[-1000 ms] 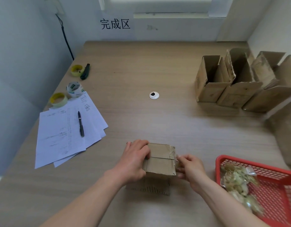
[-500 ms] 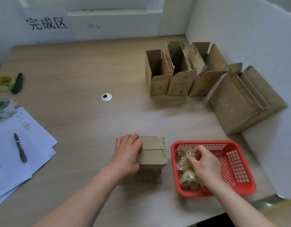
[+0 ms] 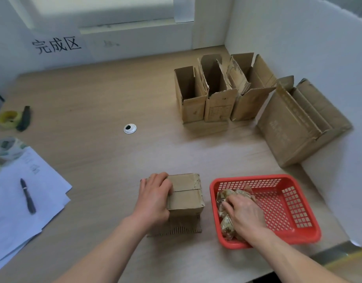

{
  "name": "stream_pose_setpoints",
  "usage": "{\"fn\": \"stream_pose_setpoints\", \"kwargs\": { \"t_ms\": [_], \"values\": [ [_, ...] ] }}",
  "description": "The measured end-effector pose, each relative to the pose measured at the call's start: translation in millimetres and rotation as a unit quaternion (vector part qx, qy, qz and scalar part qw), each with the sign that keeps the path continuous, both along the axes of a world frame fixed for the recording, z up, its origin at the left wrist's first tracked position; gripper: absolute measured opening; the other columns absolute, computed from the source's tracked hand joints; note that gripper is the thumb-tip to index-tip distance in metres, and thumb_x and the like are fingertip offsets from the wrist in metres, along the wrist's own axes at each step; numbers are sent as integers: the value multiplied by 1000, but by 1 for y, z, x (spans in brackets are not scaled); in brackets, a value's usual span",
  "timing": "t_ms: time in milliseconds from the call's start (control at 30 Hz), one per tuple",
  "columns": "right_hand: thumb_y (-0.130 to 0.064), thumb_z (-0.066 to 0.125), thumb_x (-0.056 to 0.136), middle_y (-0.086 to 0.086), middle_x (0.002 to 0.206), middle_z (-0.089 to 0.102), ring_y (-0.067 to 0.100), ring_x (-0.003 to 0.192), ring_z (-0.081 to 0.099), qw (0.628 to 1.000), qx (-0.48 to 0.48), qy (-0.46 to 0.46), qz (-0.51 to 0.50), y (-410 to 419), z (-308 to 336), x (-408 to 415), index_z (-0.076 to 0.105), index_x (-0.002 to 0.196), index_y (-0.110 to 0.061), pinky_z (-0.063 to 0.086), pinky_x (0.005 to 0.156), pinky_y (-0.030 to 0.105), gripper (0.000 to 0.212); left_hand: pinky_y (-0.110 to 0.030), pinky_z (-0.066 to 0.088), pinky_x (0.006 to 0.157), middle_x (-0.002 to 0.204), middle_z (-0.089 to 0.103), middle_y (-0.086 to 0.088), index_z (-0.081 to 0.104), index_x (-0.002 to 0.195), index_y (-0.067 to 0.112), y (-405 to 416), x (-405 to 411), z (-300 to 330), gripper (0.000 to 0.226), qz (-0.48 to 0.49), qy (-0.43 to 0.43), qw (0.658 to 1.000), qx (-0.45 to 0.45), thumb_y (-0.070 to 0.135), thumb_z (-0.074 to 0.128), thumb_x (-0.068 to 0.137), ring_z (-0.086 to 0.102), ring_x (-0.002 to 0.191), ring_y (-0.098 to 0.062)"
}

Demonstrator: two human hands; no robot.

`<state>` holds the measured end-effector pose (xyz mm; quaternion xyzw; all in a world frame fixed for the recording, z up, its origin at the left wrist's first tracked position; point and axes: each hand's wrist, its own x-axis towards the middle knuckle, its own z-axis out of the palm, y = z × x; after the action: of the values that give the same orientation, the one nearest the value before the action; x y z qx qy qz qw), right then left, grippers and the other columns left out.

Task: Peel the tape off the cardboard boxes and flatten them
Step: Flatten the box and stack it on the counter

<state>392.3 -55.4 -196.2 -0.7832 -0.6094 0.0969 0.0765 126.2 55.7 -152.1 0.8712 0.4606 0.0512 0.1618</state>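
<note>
Nearest the viewer, a small closed cardboard box [image 3: 185, 196] stands on the wooden table [image 3: 98, 152]. It is steadied by the left hand [image 3: 154, 199], whose fingers are curled over its top left edge in a holding grip — probably so the box stays put while tape is worked off. A strip of clear tape [image 3: 197, 180] is seen along the top right edge of the box.

Just to the right, a red plastic basket [image 3: 298, 237] holds crumpled wads of used tape [image 3: 227, 226]. The right hand [image 3: 244, 214] is laid on that pile, fingers bent downward; whether anything is pinched cannot be told. A peeled piece is likely being dropped there.

To the left, white papers [image 3: 23, 213] carry a black pen [image 3: 28, 196]. Farther back on the right, several opened boxes [image 3: 216, 94] are lined up against the wall, apparently awaiting flattening — none lies flat yet. At far left, a yellow tape roll [image 3: 8, 118] is seen.
</note>
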Motion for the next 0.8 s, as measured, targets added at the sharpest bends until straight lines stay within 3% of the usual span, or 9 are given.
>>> {"fn": "stream_pose_setpoints", "kwargs": {
  "t_ms": [67, 133, 200, 267, 300, 400, 467, 667, 800],
  "values": [
    [-48, 40, 102, -3, 102, 69, 24, 101, 64, 998, -43, 38, -11, 5, 11, 4, 66, 96, -24, 47, 81, 35, 36, -34, 22, 95, 137, 42, 2, 41, 92, 24, 0, 1, 3, 40, 1, 0, 1000, 1, 12, 66, 63, 35, 122, -22],
    [-54, 35, 101, 0, 112, 71, 26, 109, 63, 989, -117, 95, -13, 8, 24, 15, 69, 104, -24, 48, 87, 36, 45, -35, 24, 96, 136, 41, 4, 41, 93, 25, -1, 2, 5, 41, 0, 9, 1000, 4, 13, 67, 64, 35, 122, -21],
    [-59, 48, 90, -2, 128, 67, 22, 121, 59, 971, -194, 136, 18, 5, 35, 25, 66, 123, -31, 46, 99, 34, 47, -35, 26, 98, 136, 40, 5, 41, 94, 25, -1, 3, 5, 42, 1, 16, 1000, 6, 14, 68, 64, 34, 121, -19],
    [-63, 60, 75, -5, 139, 60, 19, 129, 54, 965, -236, 103, 40, -2, 40, 28, 53, 139, -38, 41, 107, 32, 70, -36, 27, 98, 135, 41, 5, 42, 94, 25, -2, 3, 5, 41, 3, 17, 1000, 8, 15, 69, 65, 35, 120, -19],
    [-62, 64, 72, -5, 138, 60, 20, 128, 54, 970, -229, 66, 42, -5, 38, 26, 51, 140, -39, 41, 106, 32, 73, -36, 27, 98, 135, 41, 4, 43, 94, 25, -3, 3, 5, 41, 5, 13, 1000, 8, 15, 70, 65, 35, 120, -20],
    [-53, 70, 74, -4, 122, 64, 22, 114, 55, 982, -169, -64, 57, -7, 28, 4, 53, 120, -32, 41, 96, 37, 53, -36, 26, 99, 138, 40, 3, 43, 94, 25, -7, 5, 6, 40, 9, 26, 1000, 0, 17, 70, 66, 35, 123, -20],
    [-47, 71, 79, -2, 122, 61, 23, 112, 53, 980, -150, -107, 78, -6, 22, -7, 50, 118, -27, 42, 94, 38, 49, -36, 25, 101, 141, 38, 3, 43, 95, 26, -11, 5, 7, 39, 16, 34, 999, -2, 19, 69, 67, 33, 126, -20],
    [-54, 59, 91, -7, 142, 54, 17, 127, 53, 991, -68, 48, 106, -27, 10, 18, 43, 145, -27, 43, 102, 31, 62, -39, 26, 103, 139, 39, 2, 42, 95, 25, -18, 3, 10, 41, 35, 28, 999, 12, 15, 67, 64, 35, 127, -22],
    [-47, 70, 87, -3, 145, 53, 15, 134, 50, 986, -6, 158, 62, -42, 10, 18, 52, 141, -23, 35, 112, 27, 62, -39, 27, 102, 138, 39, 1, 43, 96, 24, -19, 2, 9, 41, 37, 27, 999, 9, 14, 68, 65, 34, 126, -22]
  ]
}}
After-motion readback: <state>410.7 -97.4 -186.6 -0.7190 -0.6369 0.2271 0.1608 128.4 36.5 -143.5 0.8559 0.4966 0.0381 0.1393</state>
